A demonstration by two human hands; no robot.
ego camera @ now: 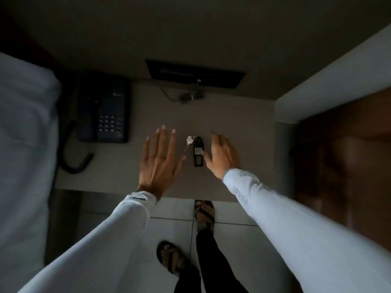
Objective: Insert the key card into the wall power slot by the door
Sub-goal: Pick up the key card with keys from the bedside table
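Long pale white sleeves are worn on both arms, reaching to the wrists. A short dark mark is seen near the cuff of the left sleeve (118,220), and faint grey lettering runs along the right sleeve (281,216) above its cuff. Dark trousers (211,263) are worn, with dark strapped sandals (204,212) on both feet.

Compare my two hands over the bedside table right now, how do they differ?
The left hand is spread flat, fingers extended, touching nothing; the right hand is curled, its thumb reaching the black key tag with the silver key. Both hover over the pale tabletop, in white sleeves.
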